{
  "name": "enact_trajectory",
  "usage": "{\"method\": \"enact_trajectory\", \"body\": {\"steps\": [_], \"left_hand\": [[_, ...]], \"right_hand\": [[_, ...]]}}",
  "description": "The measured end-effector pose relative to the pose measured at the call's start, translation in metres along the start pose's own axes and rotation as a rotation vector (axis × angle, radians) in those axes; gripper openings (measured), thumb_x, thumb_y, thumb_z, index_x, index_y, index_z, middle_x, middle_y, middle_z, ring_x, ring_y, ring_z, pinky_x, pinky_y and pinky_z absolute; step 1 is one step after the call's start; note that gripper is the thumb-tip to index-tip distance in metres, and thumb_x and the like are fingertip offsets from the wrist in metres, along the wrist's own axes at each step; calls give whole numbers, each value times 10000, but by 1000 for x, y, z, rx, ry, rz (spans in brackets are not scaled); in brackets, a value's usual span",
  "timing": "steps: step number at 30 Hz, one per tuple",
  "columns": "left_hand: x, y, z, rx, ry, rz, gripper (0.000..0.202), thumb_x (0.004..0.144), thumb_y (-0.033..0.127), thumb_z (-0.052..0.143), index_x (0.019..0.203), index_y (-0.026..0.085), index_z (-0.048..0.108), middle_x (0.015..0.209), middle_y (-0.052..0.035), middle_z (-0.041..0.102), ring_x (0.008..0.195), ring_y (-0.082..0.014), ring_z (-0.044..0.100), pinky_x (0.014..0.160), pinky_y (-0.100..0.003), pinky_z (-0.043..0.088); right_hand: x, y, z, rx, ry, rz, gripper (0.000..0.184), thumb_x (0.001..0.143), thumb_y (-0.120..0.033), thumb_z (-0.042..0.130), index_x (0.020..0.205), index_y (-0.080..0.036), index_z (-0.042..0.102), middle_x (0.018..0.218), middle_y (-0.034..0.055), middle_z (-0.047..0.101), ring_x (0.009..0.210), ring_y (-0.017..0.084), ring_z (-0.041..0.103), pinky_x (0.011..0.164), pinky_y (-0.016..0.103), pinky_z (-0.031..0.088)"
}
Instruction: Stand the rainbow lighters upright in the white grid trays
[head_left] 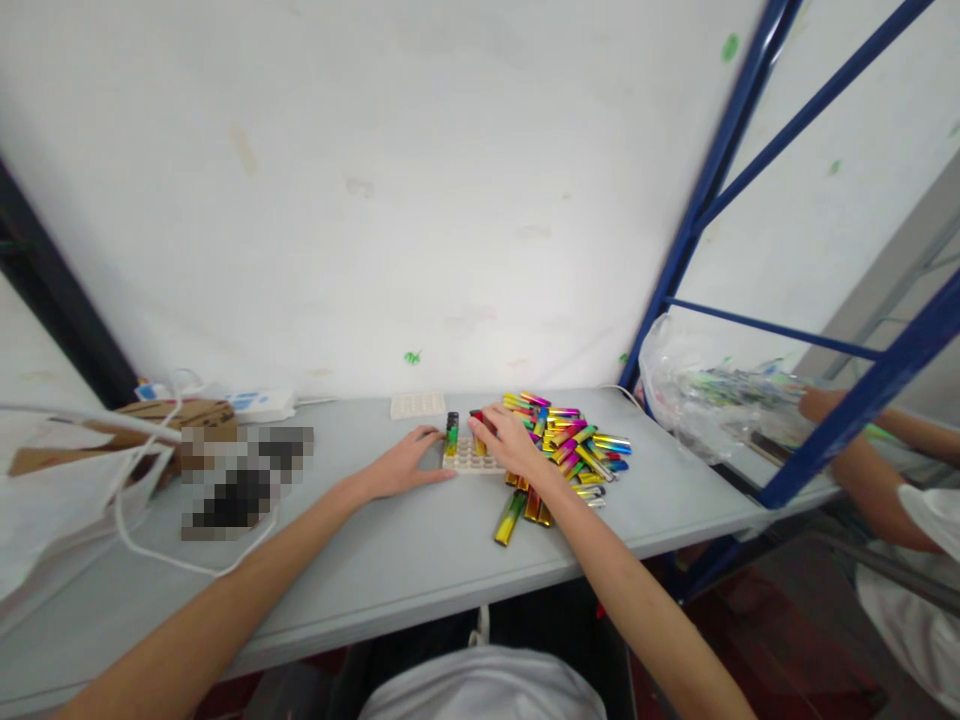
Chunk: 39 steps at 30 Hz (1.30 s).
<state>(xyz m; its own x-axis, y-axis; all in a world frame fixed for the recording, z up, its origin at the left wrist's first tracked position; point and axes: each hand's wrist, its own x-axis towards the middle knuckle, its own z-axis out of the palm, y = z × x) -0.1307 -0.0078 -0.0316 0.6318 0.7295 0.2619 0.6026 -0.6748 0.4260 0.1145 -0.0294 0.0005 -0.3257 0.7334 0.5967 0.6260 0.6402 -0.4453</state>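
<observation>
The red tube (477, 417) is standing upright at the back of the white slotted tray (466, 464), its long axis running vertical and its top pointing up. The right hand (511, 441) is reaching over the tray and seems to be pinching that tube near its top, though the fingers are hiding part of it. A green-and-yellow tube (451, 435) is standing upright just beside it.

The left hand (406, 466) is lying flat with fingers spread, gripping nothing, and touching the tray's left edge. If it lifts, the light tray could be sliding under the right hand's push. The right wrist is hovering low, so it could be tipping the standing tubes.

Just right of the tray, a pile of coloured tubes (576, 442) is lying crosswise, and a stray tube (510, 517) is lying near the front of the table (360, 570), where it could be rolling off.
</observation>
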Motion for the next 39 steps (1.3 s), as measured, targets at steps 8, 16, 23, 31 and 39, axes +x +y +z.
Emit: {"method": "enact_trajectory", "body": {"steps": [8, 16, 23, 31, 39], "left_hand": [[1, -7, 5, -50, 36, -2, 750, 820, 720, 665, 1382, 228, 596, 1393, -124, 553, 1281, -322, 545, 1158, -457, 407], [-1, -8, 7, -86, 65, 37, 671, 823, 676, 702, 1338, 253, 629, 1366, -101, 566, 1266, -298, 552, 1153, -440, 414], [-2, -6, 6, -60, 45, 11, 673, 838, 650, 699, 1361, 236, 605, 1379, -115, 559, 1275, -300, 553, 1146, -434, 412], [-3, -2, 2, -39, 16, -23, 707, 841, 671, 676, 1374, 215, 582, 1423, -116, 536, 1300, -308, 543, 1161, -415, 395], [-2, -3, 3, -34, 7, -25, 714, 839, 680, 668, 1369, 210, 575, 1428, -128, 527, 1298, -308, 545, 1159, -419, 397]], "right_hand": [[-5, -3, 5, -22, -77, 3, 412, 1018, -486, 519, 755, -182, 609, 651, -5, 624, 592, 134, 533, 597, 253, 334], [-3, -7, 22, -251, -291, -56, 309, 1034, -428, 532, 999, -154, 671, 868, 87, 739, 763, 184, 667, 675, 258, 393], [-1, -14, 8, -397, -282, 1, 536, 968, -651, 506, 824, -184, 726, 806, 100, 740, 746, 211, 671, 667, 280, 392], [21, 56, -33, -535, -256, 259, 255, 1004, -301, 545, 1027, -146, 746, 1036, 138, 753, 1000, 236, 670, 877, 292, 433], [31, 84, -14, -576, -441, 267, 266, 993, -308, 576, 1086, -105, 719, 1168, 185, 718, 1115, 253, 644, 964, 312, 432]]}}
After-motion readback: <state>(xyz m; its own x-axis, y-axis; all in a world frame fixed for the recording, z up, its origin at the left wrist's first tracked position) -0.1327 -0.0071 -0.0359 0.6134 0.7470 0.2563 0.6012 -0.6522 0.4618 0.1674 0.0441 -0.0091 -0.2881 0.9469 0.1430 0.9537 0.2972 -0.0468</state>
